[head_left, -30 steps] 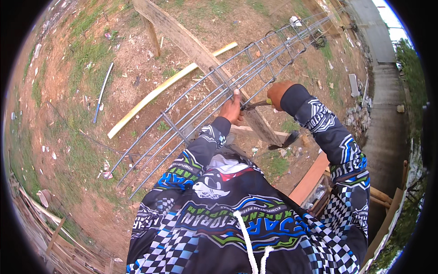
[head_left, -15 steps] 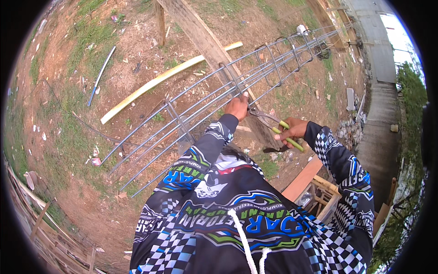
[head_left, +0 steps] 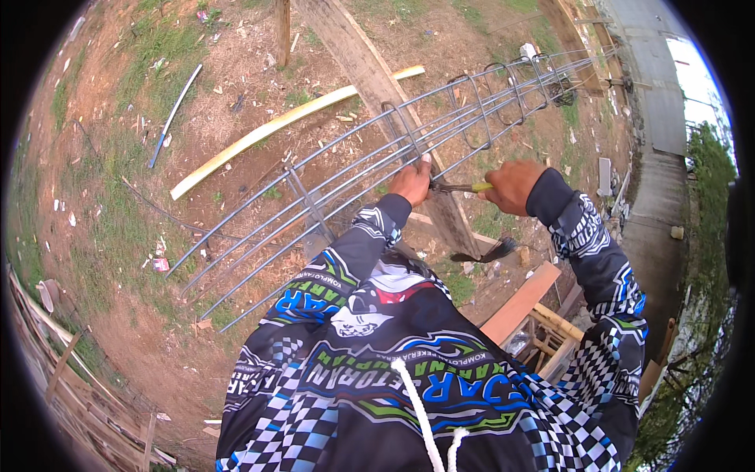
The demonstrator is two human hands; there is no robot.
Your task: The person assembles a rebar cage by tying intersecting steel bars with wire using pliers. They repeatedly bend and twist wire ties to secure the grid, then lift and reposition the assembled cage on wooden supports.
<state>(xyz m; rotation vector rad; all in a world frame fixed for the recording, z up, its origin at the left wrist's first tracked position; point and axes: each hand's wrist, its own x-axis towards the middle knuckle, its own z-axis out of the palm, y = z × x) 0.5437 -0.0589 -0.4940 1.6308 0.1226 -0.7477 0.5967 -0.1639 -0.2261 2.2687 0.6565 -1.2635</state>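
I couldn't tell if the left hand [head_left: 411, 186] gripped the metal bars [head_left: 410, 149], but slipping pliers [head_left: 456, 188], tight in the right hand [head_left: 513, 186], could nip it.

Reddish dirt ground [head_left: 149, 322], patchy green grass [head_left: 161, 51], grey paved strip [head_left: 649, 208] at right, leafy trees [head_left: 709, 169] beyond, bright daylight

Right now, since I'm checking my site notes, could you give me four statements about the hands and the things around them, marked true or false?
1. The right hand holds pliers by the handles. True.
2. The left hand hangs well away from the steel cage. False: it is at the cage's near side.
3. The steel cage passes under the wooden plank. False: it crosses above it.
4. A curved yellow strip lies on the ground. True.
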